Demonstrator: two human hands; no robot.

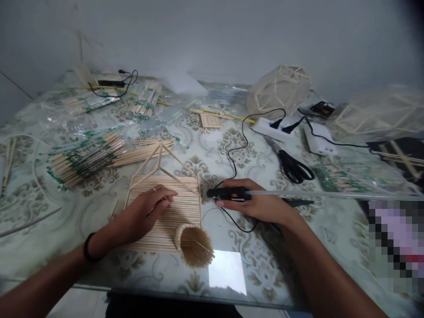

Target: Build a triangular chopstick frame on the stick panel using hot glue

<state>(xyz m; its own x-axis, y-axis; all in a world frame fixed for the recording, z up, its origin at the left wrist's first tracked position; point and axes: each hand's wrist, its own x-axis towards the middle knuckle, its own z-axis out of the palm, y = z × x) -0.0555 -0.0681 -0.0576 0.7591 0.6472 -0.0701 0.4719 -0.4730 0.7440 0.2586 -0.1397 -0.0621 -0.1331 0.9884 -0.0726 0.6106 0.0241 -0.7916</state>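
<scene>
Glue gun (230,193) sits in the right hand (261,204), fingers wrapped around it, front end just beside the right edge of the stick panel (186,206). The left hand (144,214) lies over that panel, fingers loosely curled (whether they pinch anything, I cannot tell), a round stick cup (194,247) at the panel's near right corner.

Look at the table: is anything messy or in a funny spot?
A little: one short stick lies loose left of the stick panel, apart from the bundled sticks, and clear plastic wrapping looks crumpled behind them.
</scene>
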